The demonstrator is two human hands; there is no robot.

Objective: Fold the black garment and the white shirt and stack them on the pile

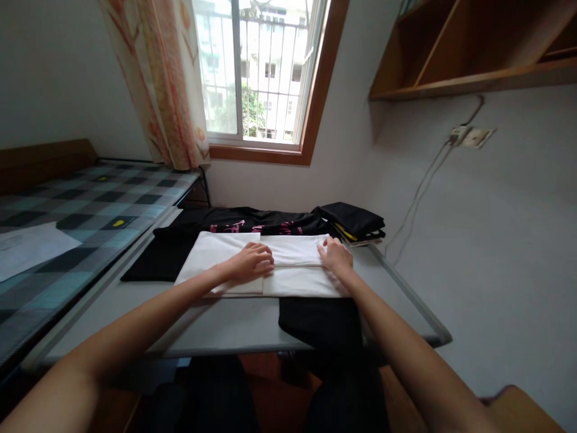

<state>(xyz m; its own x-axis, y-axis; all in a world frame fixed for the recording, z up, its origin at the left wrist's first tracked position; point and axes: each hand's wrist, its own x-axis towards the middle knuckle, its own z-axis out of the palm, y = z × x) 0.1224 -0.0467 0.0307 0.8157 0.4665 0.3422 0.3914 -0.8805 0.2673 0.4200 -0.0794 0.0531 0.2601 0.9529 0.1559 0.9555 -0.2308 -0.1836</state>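
Note:
A white cloth (293,281), folded into a long rectangle, lies across the table on top of black garments. My left hand (252,261) rests on its middle with the fingers curled; whether they pinch the fabric is hidden. At the right part of the white cloth, my right hand (336,254) has its thumb and fingers bent at the upper layer, touching the fabric near the far edge. Black fabric with pink print (270,221) lies behind the white cloth. Another black piece (320,319) hangs over the near table edge.
Folded dark clothes (354,221) are stacked at the back right of the grey table (225,325). On the left is a bed with a checked cover (112,198) and a paper sheet (33,246). A wall with a socket (471,136) and cables stands on the right.

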